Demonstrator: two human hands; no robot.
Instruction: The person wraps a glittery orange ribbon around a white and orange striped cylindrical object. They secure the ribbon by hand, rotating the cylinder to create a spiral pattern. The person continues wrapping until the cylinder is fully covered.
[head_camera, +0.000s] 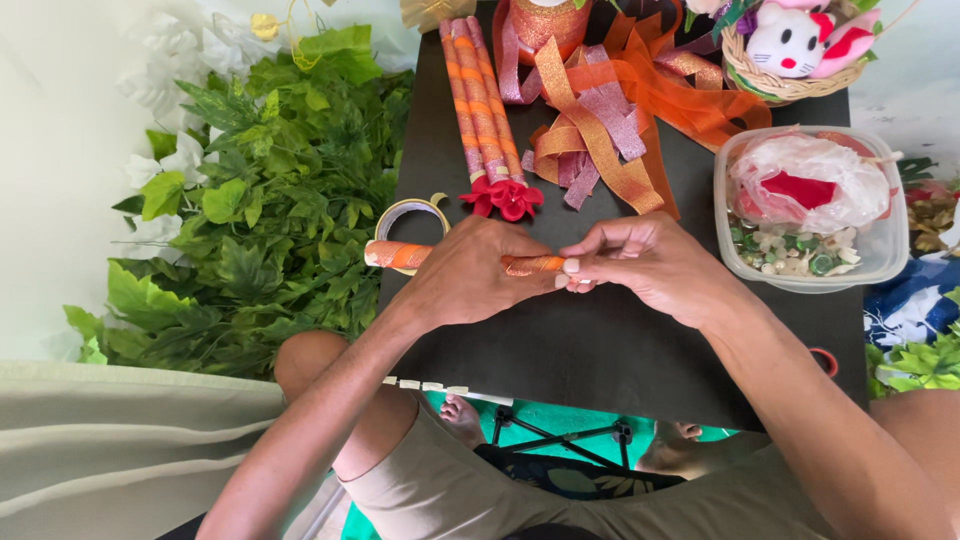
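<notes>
My left hand (470, 280) wraps around the middle of a thin stick covered in orange and silver ribbon (398, 255), lying crosswise over a black table (600, 350). My right hand (645, 265) pinches the stick's right end, where glittery orange ribbon (533, 264) is wound. Just beyond the hands lie three finished ribbon-wrapped sticks (482, 100) side by side, tipped with red fabric flowers (505, 197). A roll of clear tape (408, 217) sits behind the held stick's left end.
Loose orange, copper and pink glitter ribbons (610, 110) lie heaped at the table's far side beside a ribbon spool (548, 20). A clear plastic tub (880, 250) of beads and bags stands right. A wicker basket (770, 85) with a plush toy sits far right. Artificial green leaves (270, 200) fill the left.
</notes>
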